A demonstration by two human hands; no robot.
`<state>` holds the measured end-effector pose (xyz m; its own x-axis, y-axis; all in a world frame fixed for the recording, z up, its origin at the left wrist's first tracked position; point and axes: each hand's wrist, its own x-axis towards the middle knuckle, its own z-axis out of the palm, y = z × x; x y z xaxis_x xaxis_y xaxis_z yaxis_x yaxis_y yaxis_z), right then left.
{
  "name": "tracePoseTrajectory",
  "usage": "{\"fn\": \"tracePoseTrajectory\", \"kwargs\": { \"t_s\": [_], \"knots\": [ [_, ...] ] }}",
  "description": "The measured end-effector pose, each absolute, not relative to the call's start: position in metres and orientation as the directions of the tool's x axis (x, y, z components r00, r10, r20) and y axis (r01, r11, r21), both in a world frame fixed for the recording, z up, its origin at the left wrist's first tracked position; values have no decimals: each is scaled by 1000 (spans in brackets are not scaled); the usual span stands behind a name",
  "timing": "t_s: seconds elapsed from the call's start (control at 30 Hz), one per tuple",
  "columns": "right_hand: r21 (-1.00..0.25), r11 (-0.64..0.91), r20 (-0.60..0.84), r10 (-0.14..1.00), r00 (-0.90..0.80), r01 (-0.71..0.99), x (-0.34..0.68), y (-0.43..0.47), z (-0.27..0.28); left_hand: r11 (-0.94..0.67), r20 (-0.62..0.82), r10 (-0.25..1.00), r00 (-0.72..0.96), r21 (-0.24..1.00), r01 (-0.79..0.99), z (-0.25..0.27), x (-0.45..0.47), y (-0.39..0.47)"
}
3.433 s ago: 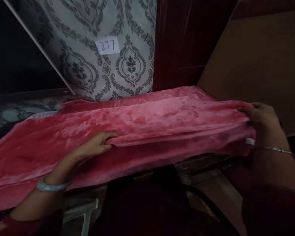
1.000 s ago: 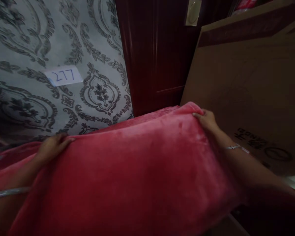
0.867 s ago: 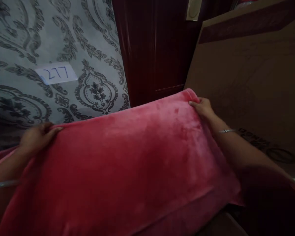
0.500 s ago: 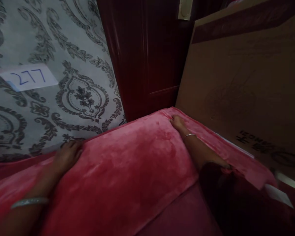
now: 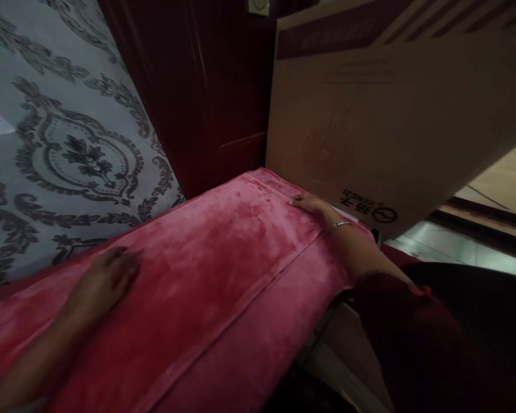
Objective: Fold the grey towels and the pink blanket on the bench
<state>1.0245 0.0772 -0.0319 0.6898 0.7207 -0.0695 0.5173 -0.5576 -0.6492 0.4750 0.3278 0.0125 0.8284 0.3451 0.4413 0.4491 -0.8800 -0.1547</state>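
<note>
A red plush blanket lies folded across the surface in front of me, a fold line running diagonally through it. My left hand rests flat on the blanket at the left, fingers spread, slightly blurred. My right hand lies flat on the blanket's far right corner, next to a big cardboard box; a thin bracelet sits on that wrist. Neither hand grips the cloth.
A large brown cardboard box leans close at the right. A dark red wooden door stands behind. Grey patterned fabric rises at the left. A tiled floor shows at the lower right.
Both hands lifted the blanket's near edge, carried it over to the far side and laid it down. They now rest flat on it. My view has swung to the right.
</note>
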Motion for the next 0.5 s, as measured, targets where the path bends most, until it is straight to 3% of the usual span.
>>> {"fn": "tracePoseTrajectory", "kwargs": {
  "t_s": [0.1, 0.2, 0.33, 0.5],
  "knots": [
    [-646, -586, -78, 687, 722, 488, 1012, 42, -33, -971, 400, 128, 907, -137, 197, 0, 476, 244],
    [-625, -625, -84, 649, 757, 467, 998, 18, -34, -980, 352, 81, 932, -145, 139, -34, 461, 172],
    [-556, -696, -84, 591, 802, 454, 982, 3, -38, -973, 301, 131, 944, -144, 181, -65, 436, 130],
    [-502, -725, 24, 533, 846, 471, 972, -4, -45, -916, 157, 311, 938, -214, 339, -45, 428, 120]
  ]
}}
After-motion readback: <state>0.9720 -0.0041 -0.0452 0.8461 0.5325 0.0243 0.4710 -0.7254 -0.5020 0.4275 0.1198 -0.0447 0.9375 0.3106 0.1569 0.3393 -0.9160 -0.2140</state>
